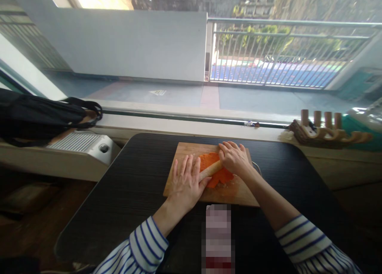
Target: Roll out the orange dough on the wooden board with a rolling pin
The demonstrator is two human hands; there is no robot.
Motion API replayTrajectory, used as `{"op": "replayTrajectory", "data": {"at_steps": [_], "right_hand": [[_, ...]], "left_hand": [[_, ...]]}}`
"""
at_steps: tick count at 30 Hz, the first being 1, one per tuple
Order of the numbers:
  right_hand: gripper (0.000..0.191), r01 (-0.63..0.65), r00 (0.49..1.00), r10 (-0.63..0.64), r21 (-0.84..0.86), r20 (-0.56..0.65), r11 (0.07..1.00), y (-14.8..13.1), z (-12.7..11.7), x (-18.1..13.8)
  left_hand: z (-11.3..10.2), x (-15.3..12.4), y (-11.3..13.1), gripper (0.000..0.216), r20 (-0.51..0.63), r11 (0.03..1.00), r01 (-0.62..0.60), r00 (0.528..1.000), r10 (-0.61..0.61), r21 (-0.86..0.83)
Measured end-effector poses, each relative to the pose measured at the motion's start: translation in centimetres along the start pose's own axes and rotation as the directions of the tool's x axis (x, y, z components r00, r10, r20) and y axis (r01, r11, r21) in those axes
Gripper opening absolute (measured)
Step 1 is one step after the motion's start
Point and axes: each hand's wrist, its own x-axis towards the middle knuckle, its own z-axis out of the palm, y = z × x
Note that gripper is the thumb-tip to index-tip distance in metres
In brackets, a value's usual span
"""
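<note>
A wooden rolling pin (210, 170) lies slantwise across a flat sheet of orange dough (215, 181) with ragged edges. Beneath the dough is a wooden cutting board (238, 194), dusted with flour in places. My left hand (186, 182) rests palm down on the pin's left end, its fingers stretched out and spread over the board. At the pin's other end, my right hand (234, 157) has its fingers bent over the wood. Both ends of the pin are hidden under my hands.
The board lies on a dark table (119, 198). A blurred-out pale object (218, 234) is at the near side. Along the window ledge sit a black bag (38, 116) and a wooden rack with pegs (322, 132). A white heater-like unit (86, 146) stands left of the table.
</note>
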Motion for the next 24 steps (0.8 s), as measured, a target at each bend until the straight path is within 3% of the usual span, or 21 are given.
{"op": "replayTrajectory", "data": {"at_steps": [7, 24], "right_hand": [[0.043, -0.004, 1.000, 0.003, -0.021, -0.030, 1.000, 0.1, -0.3, -1.0], [0.039, -0.004, 0.996, 0.009, 0.064, -0.083, 0.998, -1.3, 0.6, 2.8]], "left_hand": [[0.2, -0.2, 0.0, 0.062, 0.026, 0.998, 0.042, 0.999, -0.041, -0.039], [1.3, 2.1, -2.6, 0.056, -0.069, 0.984, 0.146, 0.986, -0.153, -0.099]]}}
